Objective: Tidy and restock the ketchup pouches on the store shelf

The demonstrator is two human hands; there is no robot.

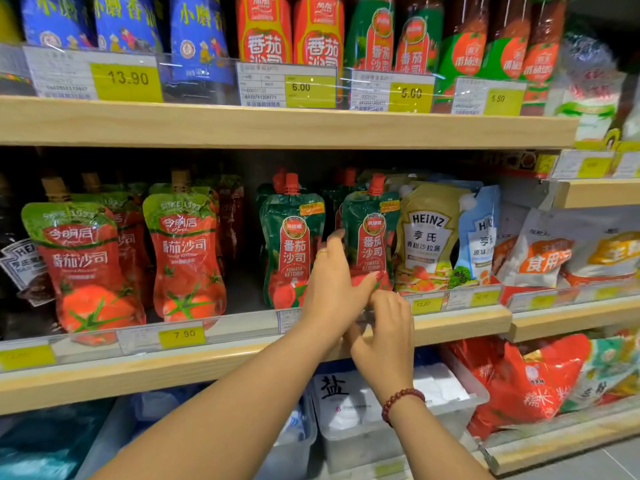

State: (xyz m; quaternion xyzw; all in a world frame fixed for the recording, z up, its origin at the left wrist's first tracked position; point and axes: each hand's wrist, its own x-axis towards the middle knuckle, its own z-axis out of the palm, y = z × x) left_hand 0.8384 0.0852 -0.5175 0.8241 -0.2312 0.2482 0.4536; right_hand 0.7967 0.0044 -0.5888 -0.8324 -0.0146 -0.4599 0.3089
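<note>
Two green tomato ketchup pouches with red caps stand side by side on the middle shelf [242,344]: the left pouch [292,244] and the right pouch [372,233]. My left hand [329,289] lies across the right pouch's lower front, thumb up along its left edge, fingers reaching right. Just below, my right hand [384,334], with a bead bracelet on its wrist, curls its fingers at that pouch's bottom edge by the clear price rail. Whether it grips anything is hidden. Further left stand red ketchup pouches with green tops [187,251], with another one [83,265] beside them.
Heinz salad dressing pouches [427,237] crowd the right green pouch. A gap [242,271] lies between the red and green pouches. Ketchup bottles [265,29] fill the upper shelf. Clear bins [367,434] and red bags [530,382] sit below. Price tags line the shelf edges.
</note>
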